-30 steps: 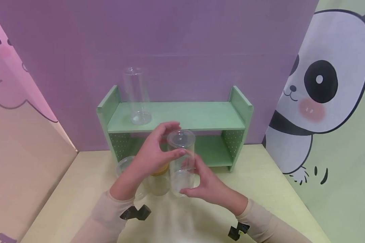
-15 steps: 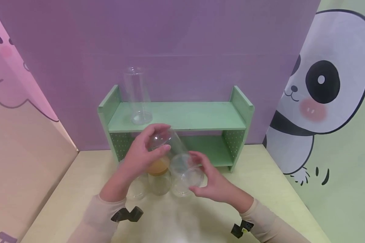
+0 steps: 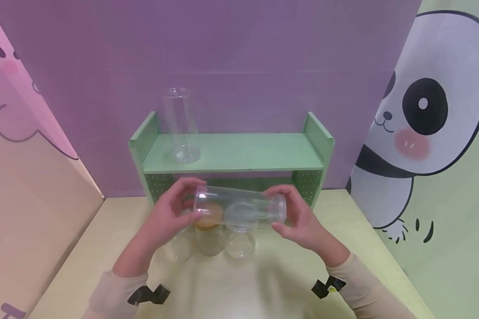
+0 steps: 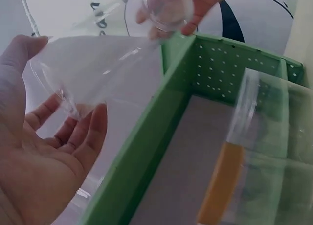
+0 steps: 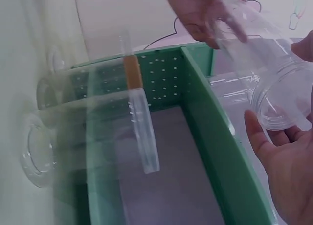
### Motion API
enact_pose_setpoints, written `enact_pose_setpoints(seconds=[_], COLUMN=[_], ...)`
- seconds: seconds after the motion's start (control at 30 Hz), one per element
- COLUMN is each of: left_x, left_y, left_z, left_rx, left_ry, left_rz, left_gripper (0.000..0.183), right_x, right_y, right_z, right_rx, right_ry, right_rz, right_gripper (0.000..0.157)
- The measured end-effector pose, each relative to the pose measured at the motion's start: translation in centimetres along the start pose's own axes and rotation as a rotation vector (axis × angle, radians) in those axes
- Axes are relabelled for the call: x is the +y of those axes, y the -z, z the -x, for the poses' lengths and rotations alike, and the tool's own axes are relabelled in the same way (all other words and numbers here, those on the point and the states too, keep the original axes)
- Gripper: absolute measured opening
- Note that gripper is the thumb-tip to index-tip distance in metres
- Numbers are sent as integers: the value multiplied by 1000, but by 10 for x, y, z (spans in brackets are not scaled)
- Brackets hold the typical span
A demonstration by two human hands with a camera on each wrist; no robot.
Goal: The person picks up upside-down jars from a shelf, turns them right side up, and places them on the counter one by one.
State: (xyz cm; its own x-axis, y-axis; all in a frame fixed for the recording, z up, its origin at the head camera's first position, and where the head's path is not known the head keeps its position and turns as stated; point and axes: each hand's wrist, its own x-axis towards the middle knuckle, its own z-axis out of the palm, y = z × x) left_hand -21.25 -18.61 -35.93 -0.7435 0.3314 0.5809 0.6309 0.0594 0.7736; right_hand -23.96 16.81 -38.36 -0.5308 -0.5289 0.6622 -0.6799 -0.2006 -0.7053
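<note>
A tall clear plastic jar [image 3: 237,199] is held sideways between both hands, in front of the green shelf's lower level. My left hand [image 3: 165,217] grips its left end, thumb in front and fingers over the top. Around the other end curl the fingers and thumb of my right hand [image 3: 301,221]; the right wrist view shows a ringed, threaded-looking rim [image 5: 271,100] there. Below the held jar, a jar with an orange lid [image 3: 209,241] stands on the table. To its right is a jar with a clear lid [image 3: 240,243], and another clear jar [image 3: 179,248] stands left, partly hidden.
Another tall clear jar [image 3: 182,126] stands upright at the left of the green shelf's top board [image 3: 255,150]. The shelf's side panels [image 3: 321,137] rise at both ends. A purple wall [image 3: 239,66] backs the pale table [image 3: 231,292].
The held jar has turned from upright through a slant to lying sideways. My left hand has moved left and down, my right hand right and up, so they are farther apart.
</note>
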Motion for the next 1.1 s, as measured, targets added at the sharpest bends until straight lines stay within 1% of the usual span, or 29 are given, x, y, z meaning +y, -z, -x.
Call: enact_pose_setpoints(seconds=[0.13, 0.23, 0.3, 0.37, 0.5, 0.6, 0.73, 0.8, 0.9, 0.97, 1.1], left_x=[-7, -10, -10, -9, -9, -11, -17, -20, -24, -26, -29], left_y=[1, 1, 1, 0, -5, -14, -29, -38, -50, -57, -69], left_z=[7, 10, 11, 12, 14, 16, 18, 20, 23, 25, 26], left_rx=[-15, -24, -32, -41, -77, -111, -139, -152, -176, -196, -242], left_ry=[-4, -4, 3, 29, 131, 186, 198, 192, 199, 208, 222], left_rz=[-2, -3, -9, -37, -128, -183, -228, -233, -214, -186, -163], left_gripper=[64, 64, 63, 62, 61, 63, 67, 68, 70, 69, 70], right_x=[-4, -6, -6, -6, -8, -11, -16, -19, -23, -26, -29], right_y=[5, 7, 7, 8, 10, 9, 4, 0, -8, -14, -24], right_z=[-1, -2, -3, -4, -8, -14, -23, -28, -35, -38, -40], right_rx=[-5, -5, -2, 15, 100, 174, 254, 276, 271, 249, 217], right_ry=[17, 24, 29, 39, 37, 5, -54, -86, -124, -141, -174], right_rz=[17, 33, 24, 2, -65, -101, -124, -136, -179, -208, -236], right_gripper=[66, 67, 66, 66, 63, 62, 69, 71, 73, 74, 73])
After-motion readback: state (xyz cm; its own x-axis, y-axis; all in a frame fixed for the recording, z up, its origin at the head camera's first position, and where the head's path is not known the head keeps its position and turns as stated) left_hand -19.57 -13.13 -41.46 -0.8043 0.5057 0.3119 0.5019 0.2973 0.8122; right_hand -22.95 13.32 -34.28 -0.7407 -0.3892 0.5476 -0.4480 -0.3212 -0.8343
